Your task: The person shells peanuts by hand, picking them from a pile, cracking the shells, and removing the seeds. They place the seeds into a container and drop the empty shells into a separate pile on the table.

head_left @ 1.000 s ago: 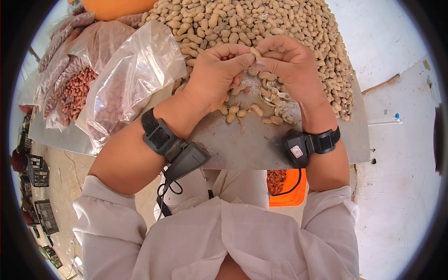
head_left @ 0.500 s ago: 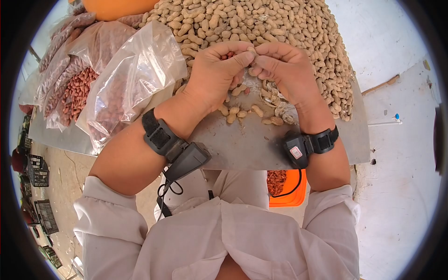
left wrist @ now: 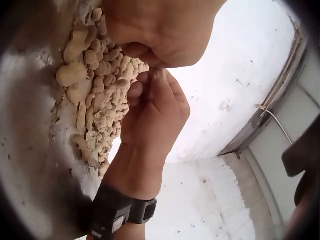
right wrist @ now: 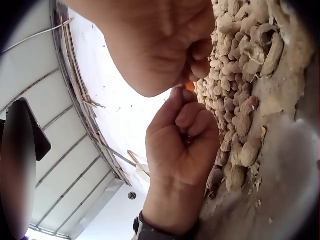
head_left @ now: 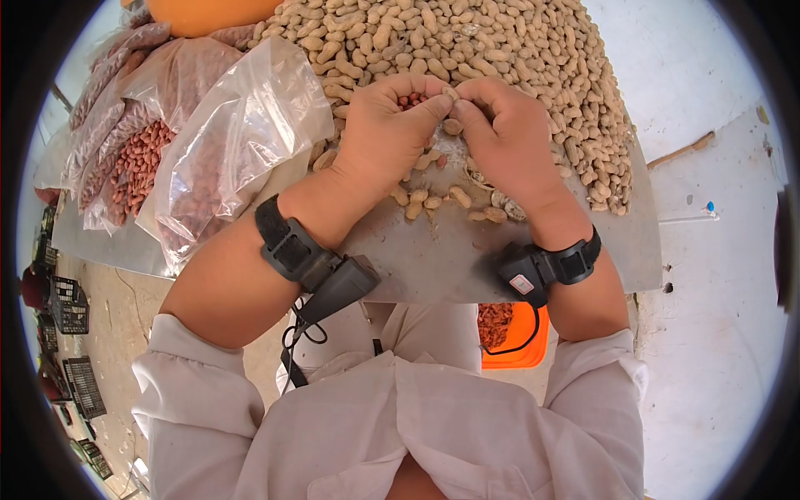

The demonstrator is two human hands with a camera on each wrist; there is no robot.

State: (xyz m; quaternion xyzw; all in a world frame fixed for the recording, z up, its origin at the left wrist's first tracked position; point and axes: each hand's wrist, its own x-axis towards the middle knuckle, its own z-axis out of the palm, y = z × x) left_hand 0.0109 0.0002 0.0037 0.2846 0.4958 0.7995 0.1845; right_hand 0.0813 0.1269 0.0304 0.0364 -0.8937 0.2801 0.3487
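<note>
A small pale peanut (head_left: 451, 93) shows between the fingertips of both hands, over the table. My left hand (head_left: 387, 125) pinches it between thumb and forefinger, and several red shelled kernels (head_left: 411, 101) lie in the curl of its fingers. From the other side my right hand (head_left: 510, 142) grips it, thumb and index finger meeting at the shell. Both wrist views show the two hands tip to tip, with the peanut mostly hidden. Loose unshelled peanuts (head_left: 414, 202) and broken shells (head_left: 507, 205) lie on the table below the hands.
A big heap of unshelled peanuts (head_left: 500, 42) covers the back of the grey metal table (head_left: 433, 267). At left lie clear plastic bags (head_left: 250, 125) of red kernels (head_left: 142, 167), near an orange container (head_left: 212, 12). Below the table edge sits an orange tub (head_left: 521, 342).
Less of the peanut shows between the fingertips than a second ago. My right hand has turned and its fingers are more tucked in. More red kernels show in my left hand, which stays nearly in place.
</note>
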